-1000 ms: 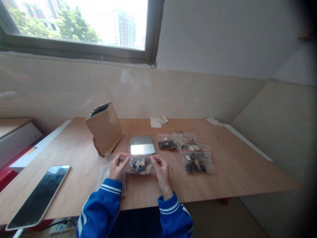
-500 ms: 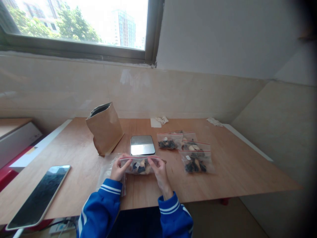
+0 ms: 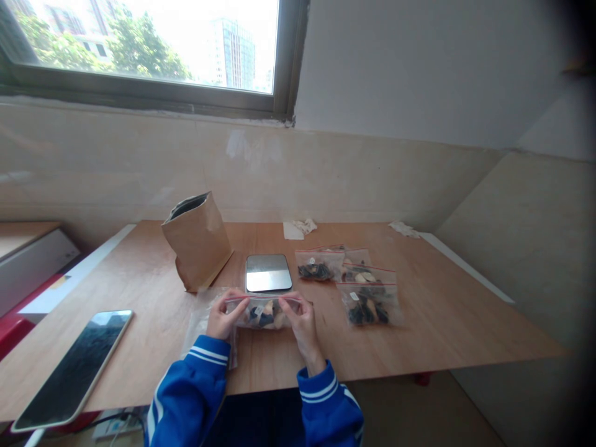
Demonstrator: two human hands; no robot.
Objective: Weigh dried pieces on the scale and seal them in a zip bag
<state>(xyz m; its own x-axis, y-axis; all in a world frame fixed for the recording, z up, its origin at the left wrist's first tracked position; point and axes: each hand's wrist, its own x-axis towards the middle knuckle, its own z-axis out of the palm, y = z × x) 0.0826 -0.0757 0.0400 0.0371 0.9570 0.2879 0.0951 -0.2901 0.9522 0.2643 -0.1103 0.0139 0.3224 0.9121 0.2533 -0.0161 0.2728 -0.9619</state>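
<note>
Hands have edged slightly inward since the earlier frame, and the zip bag (image 3: 263,316) between them now looks flatter. It sits low at centre, just below the scale (image 3: 269,273), held over the desk (image 3: 442,310). Its clear plastic has a red-lined seal along the top, and inside are dark and pale chunks with a small white label. The pieces are probably dried food, though the glare and small size make that hard to say.

The left hand (image 3: 222,316) and right hand (image 3: 302,320) each have a closed grip, pinching an end of the sealed edge between thumb and fingers. Those fingers hide both ends of the bag. Blue striped sleeves (image 3: 186,388) enter from the bottom edge, with the forearms angled inward.

A loose clear bag (image 3: 200,326) lies under the left hand. Three filled bags (image 3: 370,305) lie to the right, a paper bag (image 3: 198,242) stands upper left of the scale, and a tablet (image 3: 72,369) lies lower left.
</note>
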